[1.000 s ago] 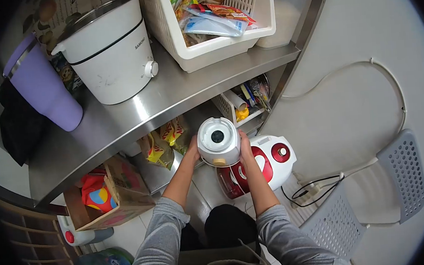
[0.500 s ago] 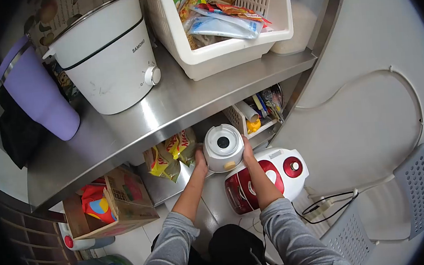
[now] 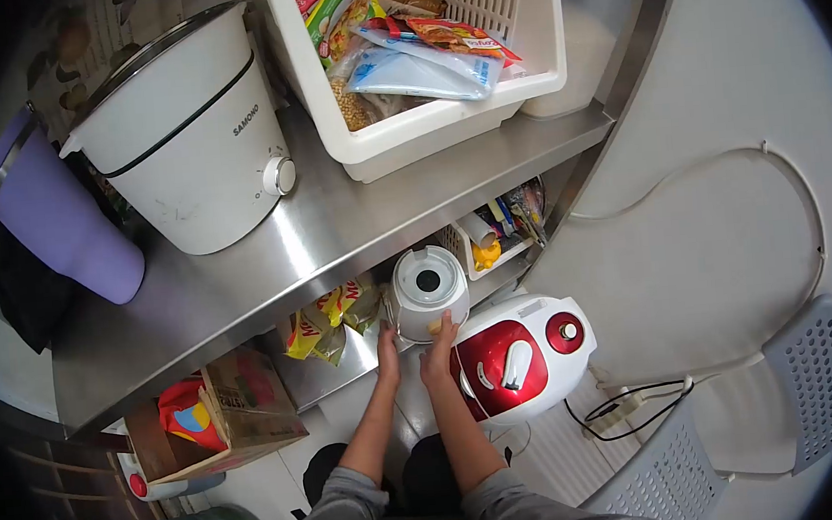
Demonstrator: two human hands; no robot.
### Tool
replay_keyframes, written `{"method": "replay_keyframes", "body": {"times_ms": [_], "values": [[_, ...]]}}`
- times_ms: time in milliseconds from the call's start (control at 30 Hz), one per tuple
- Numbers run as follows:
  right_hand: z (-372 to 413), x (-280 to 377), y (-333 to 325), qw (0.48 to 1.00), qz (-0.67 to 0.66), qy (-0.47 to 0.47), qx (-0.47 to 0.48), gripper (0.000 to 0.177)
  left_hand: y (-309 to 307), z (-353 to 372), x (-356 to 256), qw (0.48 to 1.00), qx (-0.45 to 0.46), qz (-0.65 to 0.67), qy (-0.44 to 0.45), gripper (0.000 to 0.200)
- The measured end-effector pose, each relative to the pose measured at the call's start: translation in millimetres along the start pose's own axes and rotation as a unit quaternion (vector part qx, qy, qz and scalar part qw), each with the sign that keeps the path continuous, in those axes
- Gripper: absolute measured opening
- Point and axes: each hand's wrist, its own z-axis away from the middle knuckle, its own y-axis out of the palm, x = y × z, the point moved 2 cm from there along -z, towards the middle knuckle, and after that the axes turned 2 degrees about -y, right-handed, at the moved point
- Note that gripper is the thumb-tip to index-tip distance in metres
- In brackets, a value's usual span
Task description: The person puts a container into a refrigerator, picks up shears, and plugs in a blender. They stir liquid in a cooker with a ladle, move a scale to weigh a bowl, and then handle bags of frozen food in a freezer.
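Note:
A white blender base (image 3: 428, 303) with a round top, a dark centre socket and a beige front knob stands upright at the front of the lower shelf. My left hand (image 3: 387, 355) is at its lower left side, fingers stretched upward. At the front right, near the knob, my right hand (image 3: 437, 354) rests its extended fingers against the base. Neither hand wraps around it. A thin pale cord runs down beside the base. Just right of my right hand is a red and white rice cooker (image 3: 522, 359).
Above, a steel shelf (image 3: 333, 203) holds a white SAMONO pot (image 3: 192, 150), a purple tumbler (image 3: 61, 215) and a white basket (image 3: 446, 145) of packets. Yellow bags (image 3: 328, 316) and a small basket (image 3: 457, 247) flank the base. A cardboard box (image 3: 257, 409) stands lower left.
Both hands have slid from the sides of the blender base down toward its lower front, my right hand moving left. The base sits slightly farther left in view, and the view has shifted.

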Motion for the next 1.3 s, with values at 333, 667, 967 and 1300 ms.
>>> {"method": "replay_keyframes", "body": {"times_ms": [333,667,967,1300], "values": [[-96.9,-5.4,23.7,0.978,0.048,-0.058,0.197,0.100,38.2,-19.9,1.1,0.923,-0.051,-0.359,0.128,0.072],[-111.4,10.0,59.2,0.974,0.069,-0.067,0.205,0.093,56.8,-54.9,-34.0,0.908,-0.114,-0.373,0.153,0.070],[-93.8,22.4,65.7,0.972,0.073,-0.095,0.201,0.092,26.6,-89.0,-10.7,0.888,-0.091,-0.414,0.178,0.083],[-88.3,-3.6,70.7,0.964,0.048,-0.228,0.129,0.101,31.0,-21.1,0.7,0.820,0.012,-0.513,0.252,0.089]]}}
